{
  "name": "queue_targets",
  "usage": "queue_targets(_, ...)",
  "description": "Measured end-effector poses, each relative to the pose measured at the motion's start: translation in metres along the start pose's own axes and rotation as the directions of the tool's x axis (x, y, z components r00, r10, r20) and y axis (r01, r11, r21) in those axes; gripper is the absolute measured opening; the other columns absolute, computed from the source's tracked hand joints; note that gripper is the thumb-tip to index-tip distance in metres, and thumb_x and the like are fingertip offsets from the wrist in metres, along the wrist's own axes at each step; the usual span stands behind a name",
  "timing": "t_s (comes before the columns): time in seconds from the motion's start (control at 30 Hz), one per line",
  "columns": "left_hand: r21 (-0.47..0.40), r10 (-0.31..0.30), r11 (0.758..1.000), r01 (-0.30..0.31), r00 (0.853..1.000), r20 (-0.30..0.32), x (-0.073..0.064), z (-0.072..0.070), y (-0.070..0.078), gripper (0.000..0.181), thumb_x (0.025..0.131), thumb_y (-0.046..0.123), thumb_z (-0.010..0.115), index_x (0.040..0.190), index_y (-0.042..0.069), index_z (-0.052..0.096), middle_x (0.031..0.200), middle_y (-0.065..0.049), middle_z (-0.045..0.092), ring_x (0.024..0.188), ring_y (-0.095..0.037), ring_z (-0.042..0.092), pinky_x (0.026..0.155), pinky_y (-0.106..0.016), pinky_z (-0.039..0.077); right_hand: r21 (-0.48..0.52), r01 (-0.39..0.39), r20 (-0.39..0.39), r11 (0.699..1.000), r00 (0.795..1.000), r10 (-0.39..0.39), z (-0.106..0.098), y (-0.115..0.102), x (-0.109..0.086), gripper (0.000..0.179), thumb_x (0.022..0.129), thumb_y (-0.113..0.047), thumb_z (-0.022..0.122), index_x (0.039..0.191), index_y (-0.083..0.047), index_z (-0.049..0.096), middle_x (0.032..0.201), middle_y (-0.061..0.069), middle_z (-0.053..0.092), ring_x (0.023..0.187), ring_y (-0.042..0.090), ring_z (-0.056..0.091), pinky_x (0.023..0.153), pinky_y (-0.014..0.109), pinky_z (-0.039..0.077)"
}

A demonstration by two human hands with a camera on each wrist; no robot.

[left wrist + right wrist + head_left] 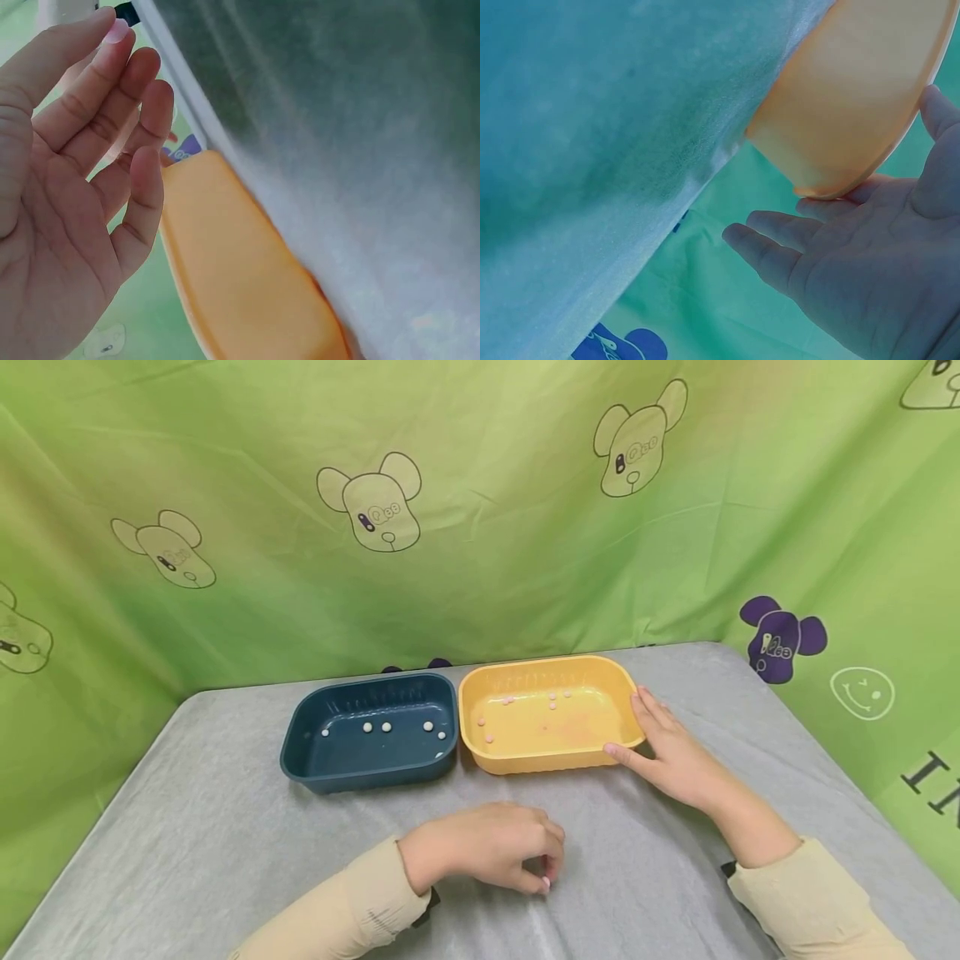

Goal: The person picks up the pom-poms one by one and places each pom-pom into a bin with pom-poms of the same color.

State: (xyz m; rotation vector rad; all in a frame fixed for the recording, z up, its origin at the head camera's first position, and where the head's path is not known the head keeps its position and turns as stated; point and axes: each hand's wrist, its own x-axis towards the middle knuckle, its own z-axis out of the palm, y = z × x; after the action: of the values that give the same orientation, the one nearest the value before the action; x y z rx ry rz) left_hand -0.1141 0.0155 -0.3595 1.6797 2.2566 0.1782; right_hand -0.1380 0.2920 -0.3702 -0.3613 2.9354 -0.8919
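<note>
Nearest the head camera, the left hand (487, 853) hovers low over the grey cloth (187, 860), fingers curled downward with the tips close together at the cloth; whether they pinch anything cannot be told. Its wrist view shows the fingers (112, 112) loosely bent and nothing in the palm. At two o'clock from it, the right hand (671, 752) rests with straight fingers against the right end of the yellow tray (551, 760), thumb along the near rim. Small pale beads (525, 700) lie scattered inside this tray. Touching its left side, at eleven o'clock from the left hand, sits the blue tray (360, 772) with white beads (377, 727) in it.
</note>
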Motion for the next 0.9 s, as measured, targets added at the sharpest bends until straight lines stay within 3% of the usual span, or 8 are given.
queue_targets(0.9, 0.06, -0.003, 0.998, 0.007, 0.997, -0.072, -0.021, -0.027, 0.003, 0.005, 0.092, 0.031, 0.071, 0.09, 0.027, 0.07, 0.095, 0.019, 0.061, 0.093, 0.005, 0.054, 0.077, -0.011, 0.043, 0.015, 0.003, 0.002, 1.0, 1.0, -0.003, -0.001, -0.001, 0.0, 0.094, 0.099, -0.049, 0.054, 0.157, 0.005, 0.003, 0.165, 0.023, -0.007, 0.147, 0.056, 0.001, 0.117, 0.069, 0.008)
